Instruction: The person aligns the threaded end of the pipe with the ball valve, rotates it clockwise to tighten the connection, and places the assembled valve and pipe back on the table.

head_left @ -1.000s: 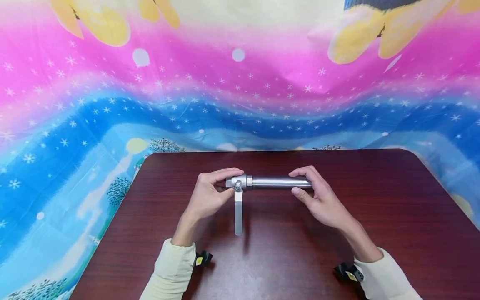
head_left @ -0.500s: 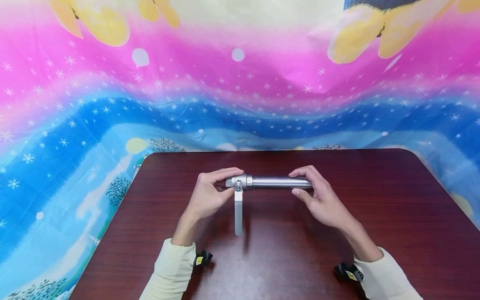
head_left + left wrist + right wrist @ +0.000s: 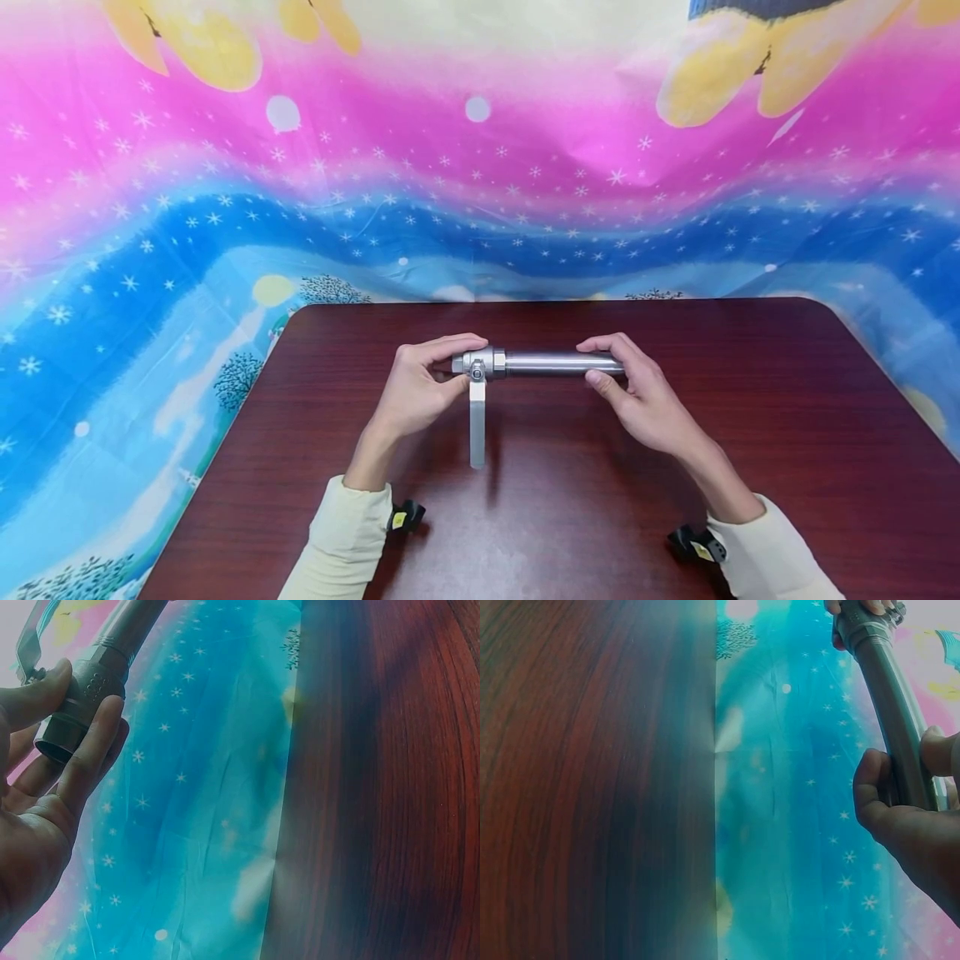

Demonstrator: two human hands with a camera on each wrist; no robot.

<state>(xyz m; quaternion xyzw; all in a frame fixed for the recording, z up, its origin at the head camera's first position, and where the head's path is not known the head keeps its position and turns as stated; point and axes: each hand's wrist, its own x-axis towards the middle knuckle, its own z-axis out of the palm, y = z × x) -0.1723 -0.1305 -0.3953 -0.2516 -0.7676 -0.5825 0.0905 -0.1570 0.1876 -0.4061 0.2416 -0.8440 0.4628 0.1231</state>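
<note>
A silver ball valve (image 3: 480, 363) is joined to a smooth metal pipe (image 3: 547, 364), both held level above the table. My left hand (image 3: 416, 387) grips the valve body between thumb and fingers at its left end. The valve's flat lever handle (image 3: 477, 425) points toward me, across the line of the pipe. At the other end my right hand (image 3: 645, 392) holds the pipe, thumb on the near side and fingers over the far side. In the left wrist view the valve's open round end (image 3: 58, 742) shows; in the right wrist view fingers wrap the pipe (image 3: 892, 712).
A dark red wood-grain table (image 3: 570, 500) lies under both hands. Behind it hangs a pink and blue cloth backdrop (image 3: 480, 200) with snowflakes. Small black wrist cameras (image 3: 406, 517) sit at the cream sleeves.
My right thumb has shifted slightly up across the pipe. The lever's tip sits a touch higher in the head view; the left hand looks unmoved.
</note>
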